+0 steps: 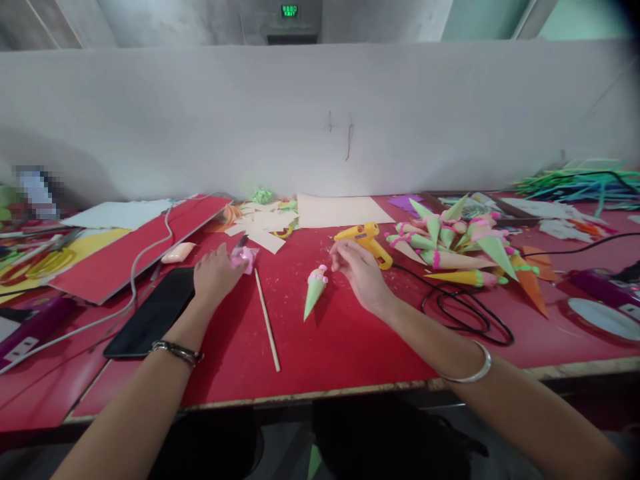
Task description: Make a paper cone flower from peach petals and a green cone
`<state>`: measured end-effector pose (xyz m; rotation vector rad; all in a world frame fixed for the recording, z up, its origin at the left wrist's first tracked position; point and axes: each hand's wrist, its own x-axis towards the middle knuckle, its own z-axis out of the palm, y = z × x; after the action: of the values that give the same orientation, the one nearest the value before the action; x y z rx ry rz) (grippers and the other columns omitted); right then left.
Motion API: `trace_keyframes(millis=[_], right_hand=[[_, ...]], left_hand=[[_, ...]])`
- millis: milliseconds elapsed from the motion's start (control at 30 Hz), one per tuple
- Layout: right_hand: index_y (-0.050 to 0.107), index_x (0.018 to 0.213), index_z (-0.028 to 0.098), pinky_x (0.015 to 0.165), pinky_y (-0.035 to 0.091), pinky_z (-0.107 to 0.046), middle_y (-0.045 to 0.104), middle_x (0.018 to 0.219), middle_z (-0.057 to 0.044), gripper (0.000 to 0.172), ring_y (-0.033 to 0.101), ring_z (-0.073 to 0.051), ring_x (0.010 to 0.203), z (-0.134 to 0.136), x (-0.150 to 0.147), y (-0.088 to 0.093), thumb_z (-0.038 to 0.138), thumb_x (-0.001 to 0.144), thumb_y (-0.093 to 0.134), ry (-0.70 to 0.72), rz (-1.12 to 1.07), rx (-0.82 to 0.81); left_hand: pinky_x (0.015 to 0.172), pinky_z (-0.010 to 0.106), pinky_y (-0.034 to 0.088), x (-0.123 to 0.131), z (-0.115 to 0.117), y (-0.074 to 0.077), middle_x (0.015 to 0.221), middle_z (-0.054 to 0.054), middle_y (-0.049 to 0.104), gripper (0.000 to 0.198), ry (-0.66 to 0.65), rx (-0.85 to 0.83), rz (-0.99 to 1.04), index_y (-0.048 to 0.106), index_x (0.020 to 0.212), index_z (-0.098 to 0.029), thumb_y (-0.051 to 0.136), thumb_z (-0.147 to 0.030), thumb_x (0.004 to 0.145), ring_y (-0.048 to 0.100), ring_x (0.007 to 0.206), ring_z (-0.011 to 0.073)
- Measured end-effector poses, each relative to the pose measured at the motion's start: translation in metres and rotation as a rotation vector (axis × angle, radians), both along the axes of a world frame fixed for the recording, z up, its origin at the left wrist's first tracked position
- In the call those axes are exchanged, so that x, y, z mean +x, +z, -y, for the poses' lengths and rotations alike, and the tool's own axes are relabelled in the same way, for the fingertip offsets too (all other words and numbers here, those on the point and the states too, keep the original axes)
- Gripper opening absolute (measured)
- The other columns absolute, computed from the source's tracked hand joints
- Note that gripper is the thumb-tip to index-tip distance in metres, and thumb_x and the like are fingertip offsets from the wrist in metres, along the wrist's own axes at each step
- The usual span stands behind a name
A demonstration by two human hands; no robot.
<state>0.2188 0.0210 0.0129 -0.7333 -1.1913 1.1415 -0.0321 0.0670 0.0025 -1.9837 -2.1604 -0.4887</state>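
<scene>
My left hand (215, 273) is at the left middle of the red table, its fingers closed on a small pink plastic packet (244, 259). My right hand (361, 272) hovers just right of a small pale-green paper cone (315, 293) topped with pink bits, which lies apart from it on the table. Its fingers are curled with the tips close together; whatever they pinch is too small to make out. Behind that hand lies a yellow glue gun (367, 239), partly covered by it. A thin wooden stick (267, 320) rests between the left hand and the cone.
A pile of decorated paper cones (455, 240) lies to the right, beside a coiled black cord (470, 313). On the left are a black phone (150, 320), a red board (140, 250) and a white cable (134, 273). Cream paper (343, 210) lies against the partition (250, 120).
</scene>
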Motion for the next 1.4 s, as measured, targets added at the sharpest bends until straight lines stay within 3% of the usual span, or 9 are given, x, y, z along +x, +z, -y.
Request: trace_keyframes(millis=[167, 333, 433, 533, 633, 800, 1167, 1267, 1400], right_hand=[[0.053, 0.065, 0.018, 0.052, 0.036, -0.021, 0.043, 0.056, 0.005, 0.013, 0.043, -0.006, 0.052, 0.0, 0.001, -0.001, 0.027, 0.075, 0.05, 0.011, 0.025, 0.007], [0.051, 0.064, 0.019, 0.05, 0.038, -0.02, 0.042, 0.054, 0.005, 0.013, 0.042, -0.006, 0.049, 0.002, 0.0, 0.002, 0.023, 0.076, 0.048, -0.029, 0.115, 0.044], [0.053, 0.07, 0.019, 0.052, 0.041, -0.02, 0.045, 0.06, 0.004, 0.008, 0.045, -0.007, 0.052, 0.003, -0.001, 0.002, 0.02, 0.076, 0.048, -0.074, 0.224, 0.099], [0.055, 0.087, 0.021, 0.059, 0.044, -0.022, 0.05, 0.075, 0.002, 0.012, 0.052, -0.008, 0.063, 0.004, -0.002, 0.0, 0.02, 0.076, 0.05, -0.031, 0.247, 0.164], [0.054, 0.099, 0.025, 0.067, 0.047, -0.025, 0.053, 0.085, 0.0, 0.022, 0.056, -0.01, 0.074, 0.004, -0.002, -0.001, 0.022, 0.078, 0.05, 0.085, 0.243, 0.174], [0.06, 0.093, 0.022, 0.074, 0.047, -0.026, 0.06, 0.092, -0.002, 0.019, 0.058, -0.012, 0.084, 0.008, -0.003, 0.0, 0.021, 0.075, 0.055, 0.166, 0.343, 0.215], [0.06, 0.091, 0.019, 0.074, 0.048, -0.029, 0.063, 0.087, -0.003, 0.019, 0.059, -0.013, 0.079, 0.011, -0.002, 0.002, 0.02, 0.072, 0.056, 0.152, 0.458, 0.244], [0.059, 0.092, 0.019, 0.076, 0.047, -0.03, 0.063, 0.088, -0.003, 0.021, 0.059, -0.013, 0.081, 0.01, -0.003, 0.0, 0.02, 0.071, 0.058, 0.208, 0.42, 0.178], [0.057, 0.088, 0.019, 0.073, 0.047, -0.027, 0.06, 0.084, -0.002, 0.019, 0.057, -0.012, 0.077, 0.012, -0.003, 0.001, 0.02, 0.069, 0.061, 0.313, 0.407, 0.167]], left_hand=[[0.085, 0.037, 0.039, 0.0, -0.008, -0.005, 0.1, 0.018, 0.058, 0.044, -0.138, -0.033, 0.053, 0.052, 0.101, -0.008, 0.053, -0.04, 0.07, 0.05, 0.103, 0.0301], [0.073, 0.036, 0.043, -0.001, -0.002, -0.004, 0.101, 0.017, 0.056, 0.052, -0.083, -0.004, 0.129, 0.039, 0.11, -0.007, 0.05, -0.04, 0.071, 0.055, 0.094, 0.0294], [0.068, 0.034, 0.043, 0.007, 0.005, 0.002, 0.1, 0.014, 0.055, 0.053, -0.114, 0.056, 0.198, 0.033, 0.113, -0.01, 0.051, -0.036, 0.07, 0.057, 0.088, 0.0292], [0.067, 0.029, 0.043, 0.023, 0.017, 0.01, 0.099, 0.009, 0.056, 0.051, -0.282, 0.135, 0.276, 0.037, 0.108, -0.015, 0.056, -0.029, 0.063, 0.057, 0.086, 0.0238], [0.066, 0.026, 0.043, 0.037, 0.032, 0.019, 0.094, 0.005, 0.057, 0.048, -0.535, 0.103, 0.287, 0.041, 0.104, -0.017, 0.056, -0.028, 0.059, 0.057, 0.077, 0.0183], [0.062, 0.023, 0.042, 0.051, 0.05, 0.024, 0.081, 0.0, 0.06, 0.042, -0.762, -0.038, 0.318, 0.045, 0.103, -0.017, 0.05, -0.025, 0.062, 0.056, 0.067, 0.0145], [0.064, 0.024, 0.043, 0.055, 0.056, 0.026, 0.088, 0.002, 0.061, 0.036, -0.859, -0.146, 0.535, 0.048, 0.099, -0.017, 0.048, -0.019, 0.063, 0.056, 0.071, 0.0142], [0.066, 0.024, 0.044, 0.056, 0.059, 0.028, 0.093, 0.004, 0.06, 0.033, -0.893, -0.171, 0.647, 0.048, 0.097, -0.017, 0.047, -0.018, 0.064, 0.056, 0.075, 0.0146], [0.063, 0.023, 0.043, 0.057, 0.059, 0.027, 0.085, 0.002, 0.06, 0.03, -0.871, -0.19, 0.682, 0.05, 0.093, -0.016, 0.047, -0.017, 0.063, 0.055, 0.07, 0.0133]])
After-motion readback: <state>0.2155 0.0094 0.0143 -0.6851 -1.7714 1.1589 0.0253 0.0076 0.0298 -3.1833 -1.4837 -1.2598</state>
